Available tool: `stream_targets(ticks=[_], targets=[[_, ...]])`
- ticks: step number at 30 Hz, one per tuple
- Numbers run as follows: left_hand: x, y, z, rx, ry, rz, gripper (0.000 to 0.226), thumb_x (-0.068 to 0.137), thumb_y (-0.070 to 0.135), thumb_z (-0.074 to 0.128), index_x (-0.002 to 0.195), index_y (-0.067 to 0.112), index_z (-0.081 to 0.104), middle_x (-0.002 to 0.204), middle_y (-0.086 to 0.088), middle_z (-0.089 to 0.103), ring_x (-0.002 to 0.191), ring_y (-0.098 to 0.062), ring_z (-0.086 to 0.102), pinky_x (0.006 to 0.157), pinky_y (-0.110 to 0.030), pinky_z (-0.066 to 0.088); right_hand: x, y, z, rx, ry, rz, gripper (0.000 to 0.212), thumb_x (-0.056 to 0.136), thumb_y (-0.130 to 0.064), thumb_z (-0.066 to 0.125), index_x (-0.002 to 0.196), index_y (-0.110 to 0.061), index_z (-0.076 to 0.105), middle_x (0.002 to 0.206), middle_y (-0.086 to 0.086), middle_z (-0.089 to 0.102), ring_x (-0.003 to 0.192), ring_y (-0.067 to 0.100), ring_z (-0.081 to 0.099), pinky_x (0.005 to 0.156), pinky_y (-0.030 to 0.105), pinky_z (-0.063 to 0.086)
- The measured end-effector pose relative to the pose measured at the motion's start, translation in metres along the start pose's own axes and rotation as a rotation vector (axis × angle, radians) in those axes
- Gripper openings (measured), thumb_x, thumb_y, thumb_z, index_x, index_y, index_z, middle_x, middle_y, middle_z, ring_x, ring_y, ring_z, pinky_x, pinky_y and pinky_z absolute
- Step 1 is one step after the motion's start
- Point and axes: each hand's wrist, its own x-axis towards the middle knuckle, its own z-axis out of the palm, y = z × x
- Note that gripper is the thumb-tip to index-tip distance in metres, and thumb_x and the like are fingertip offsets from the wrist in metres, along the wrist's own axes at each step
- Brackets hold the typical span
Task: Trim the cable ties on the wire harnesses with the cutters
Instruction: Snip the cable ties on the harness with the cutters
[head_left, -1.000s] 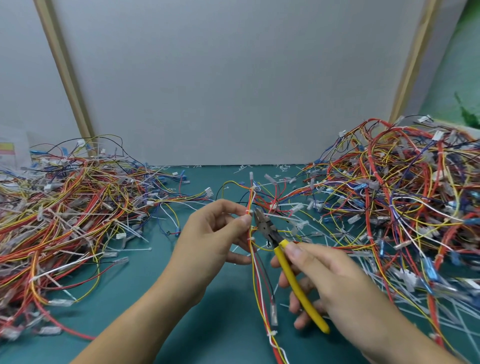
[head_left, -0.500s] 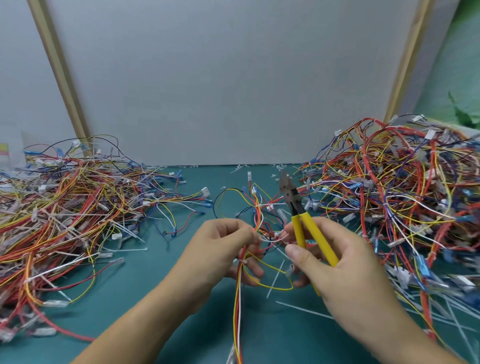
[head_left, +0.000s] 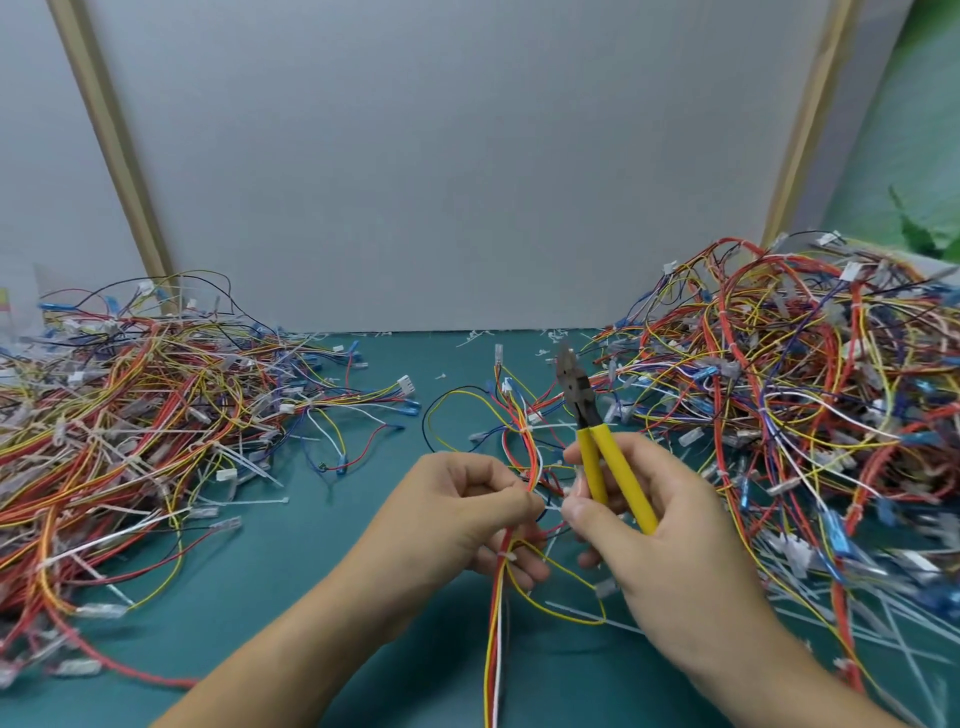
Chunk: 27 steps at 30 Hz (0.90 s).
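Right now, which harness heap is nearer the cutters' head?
The right heap: the head of the cutters sits just beside its inner edge, while the left heap lies beyond the left hand.

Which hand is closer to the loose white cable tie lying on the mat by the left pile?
Left. The left hand, gripping the harness, is to the right of the cable tie; the right hand, holding the cutters, lies farther right, beyond it.

The slim metal cutters (head_left: 597, 441) have bright yellow handles and a dark grey head. Tangled plastic-coated wire harnesses (head_left: 779, 405) mix red, orange, yellow, blue, black and white, with white cable ties (head_left: 249, 470). The flat tabletop (head_left: 291, 582) is teal, the back wall panel (head_left: 441, 156) pale grey.
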Motion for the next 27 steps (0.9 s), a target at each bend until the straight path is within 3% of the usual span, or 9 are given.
stream_targets(ticks=[4, 7, 10, 14, 16, 18, 20, 22, 27], targets=[[0.002, -0.003, 0.007, 0.078, 0.035, -0.004, 0.01, 0.069, 0.02, 0.063, 0.06, 0.018, 0.061, 0.059, -0.008, 0.063, 0.054, -0.029, 0.069, 0.054, -0.027, 0.051, 0.0, 0.005, 0.003, -0.056, 0.077, 0.041, 0.03, 0.09, -0.007, 0.065, 0.092, -0.037, 0.063, 0.08, 0.006, 0.063, 0.065, 0.041, 0.058, 0.044, 0.032, 0.043], [0.005, -0.005, 0.009, 0.101, 0.068, 0.0, 0.009, 0.067, 0.021, 0.061, 0.06, 0.015, 0.061, 0.057, -0.007, 0.06, 0.048, -0.025, 0.066, 0.049, -0.024, 0.048, 0.0, 0.002, 0.005, -0.09, 0.085, 0.039, 0.031, 0.091, -0.008, 0.065, 0.092, -0.039, 0.062, 0.081, 0.005, 0.063, 0.064, 0.039, 0.059, 0.043, 0.035, 0.044], [0.003, -0.003, 0.003, 0.055, -0.016, -0.01, 0.01, 0.073, 0.02, 0.066, 0.066, 0.013, 0.065, 0.057, -0.006, 0.059, 0.046, -0.019, 0.059, 0.046, -0.025, 0.05, -0.001, -0.001, 0.001, -0.095, 0.073, 0.036, 0.03, 0.091, -0.008, 0.065, 0.092, -0.039, 0.062, 0.079, 0.005, 0.062, 0.064, 0.04, 0.058, 0.044, 0.043, 0.046], [-0.002, 0.002, -0.01, -0.013, -0.123, -0.046, 0.007, 0.077, 0.013, 0.076, 0.078, 0.009, 0.072, 0.07, -0.017, 0.064, 0.051, -0.021, 0.061, 0.05, -0.026, 0.054, 0.001, -0.004, -0.006, -0.079, 0.058, 0.036, 0.026, 0.091, -0.007, 0.066, 0.093, -0.032, 0.064, 0.076, 0.003, 0.065, 0.062, 0.037, 0.06, 0.047, 0.035, 0.051], [-0.001, 0.003, -0.012, 0.002, -0.055, -0.024, 0.006, 0.081, 0.005, 0.077, 0.08, 0.004, 0.071, 0.072, -0.018, 0.066, 0.053, -0.021, 0.062, 0.052, -0.027, 0.056, 0.003, -0.006, -0.009, -0.09, 0.058, 0.019, 0.018, 0.089, -0.012, 0.069, 0.093, -0.029, 0.066, 0.077, 0.0, 0.067, 0.065, 0.034, 0.063, 0.057, 0.039, 0.055], [0.002, 0.004, -0.015, 0.004, 0.07, 0.032, 0.005, 0.083, 0.0, 0.072, 0.079, 0.002, 0.07, 0.068, -0.016, 0.066, 0.052, -0.018, 0.061, 0.051, -0.026, 0.055, 0.004, -0.012, -0.012, -0.088, 0.074, -0.023, 0.007, 0.089, -0.032, 0.071, 0.095, -0.03, 0.067, 0.078, -0.003, 0.069, 0.068, 0.03, 0.065, 0.062, 0.039, 0.059], [0.005, 0.004, -0.02, -0.006, 0.197, 0.099, 0.003, 0.083, -0.001, 0.07, 0.081, 0.0, 0.068, 0.065, -0.012, 0.066, 0.052, -0.016, 0.061, 0.051, -0.026, 0.055, 0.001, -0.019, -0.016, -0.058, 0.088, -0.066, 0.025, 0.086, -0.054, 0.066, 0.097, -0.031, 0.069, 0.078, -0.001, 0.067, 0.067, 0.023, 0.067, 0.06, 0.027, 0.057], [0.007, 0.004, -0.023, -0.008, 0.292, 0.16, 0.003, 0.085, -0.001, 0.069, 0.083, -0.001, 0.067, 0.063, -0.009, 0.066, 0.053, -0.015, 0.062, 0.051, -0.025, 0.055, -0.002, -0.028, -0.016, -0.018, 0.053, -0.039, 0.042, 0.079, -0.064, 0.057, 0.097, -0.029, 0.07, 0.076, 0.005, 0.062, 0.062, 0.019, 0.066, 0.056, 0.02, 0.053], [0.008, 0.002, -0.02, 0.017, 0.386, 0.265, 0.008, 0.086, 0.0, 0.069, 0.082, 0.005, 0.065, 0.062, -0.005, 0.067, 0.056, -0.013, 0.065, 0.055, -0.028, 0.059, -0.006, -0.033, -0.006, -0.071, -0.245, 0.262, 0.052, 0.082, -0.077, 0.05, 0.088, -0.03, 0.072, 0.054, 0.007, 0.059, 0.051, 0.028, 0.059, 0.054, 0.042, 0.053]])
